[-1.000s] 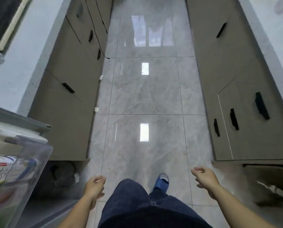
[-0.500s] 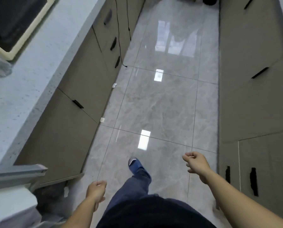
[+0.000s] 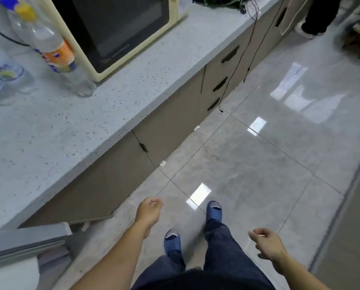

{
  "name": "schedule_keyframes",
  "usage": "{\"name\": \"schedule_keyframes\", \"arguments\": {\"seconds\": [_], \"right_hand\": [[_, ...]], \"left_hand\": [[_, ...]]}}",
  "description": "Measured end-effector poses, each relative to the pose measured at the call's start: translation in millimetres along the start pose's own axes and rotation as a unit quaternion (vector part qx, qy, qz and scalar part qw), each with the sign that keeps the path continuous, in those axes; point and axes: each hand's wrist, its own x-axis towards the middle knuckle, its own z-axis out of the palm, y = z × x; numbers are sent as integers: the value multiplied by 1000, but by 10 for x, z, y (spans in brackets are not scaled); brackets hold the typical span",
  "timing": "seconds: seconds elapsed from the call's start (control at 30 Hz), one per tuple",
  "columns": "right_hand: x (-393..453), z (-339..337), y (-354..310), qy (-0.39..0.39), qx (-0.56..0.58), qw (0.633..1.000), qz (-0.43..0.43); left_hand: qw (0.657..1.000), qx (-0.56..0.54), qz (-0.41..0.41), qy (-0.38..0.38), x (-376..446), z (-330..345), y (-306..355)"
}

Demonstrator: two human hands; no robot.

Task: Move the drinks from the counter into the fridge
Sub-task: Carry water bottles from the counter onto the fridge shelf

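Both hands are empty: the left hand (image 3: 148, 212) and right hand (image 3: 266, 243) hang loosely curled over the floor (image 3: 258, 164), gripping nothing. On the bench (image 3: 112, 105), far left, drinks remain: an orange-labelled bottle (image 3: 55, 53) beside the microwave (image 3: 116, 28) and clear bottles (image 3: 5, 78) at the left edge. The fridge interior is out of view. Judgement: task unfinished, several drinks left to carry.

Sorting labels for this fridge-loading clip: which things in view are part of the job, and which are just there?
Job:
- orange-label bottle
- blue-cap bottle
- short clear bottles
- counter
- left hand, empty
- right hand, empty

Just there:
- microwave
- dangling cables
- cabinet drawers
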Motion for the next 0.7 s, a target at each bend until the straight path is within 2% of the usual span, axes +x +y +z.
{"name": "schedule_keyframes", "arguments": {"seconds": [0.13, 0.27, 0.5, 0.6, 0.7], "right_hand": [[544, -161, -534, -29, -54, 998, -22], [992, -161, -1221, -64, -122, 987, -84], [964, 242, -2344, -141, -223, 945, -191], [743, 612, -2748, -184, -241, 918, -256], [300, 1064, -3161, -229, -246, 884, -326]], "left_hand": [[995, -32, -51, 77, -78, -61, 16], [982, -48, -96, 153, -236, -114, -87], [933, -164, -192, 257, -521, -92, -293], [928, -141, -187, 289, -520, -160, -333], [926, -131, -134, 327, -460, -335, -188]]}}
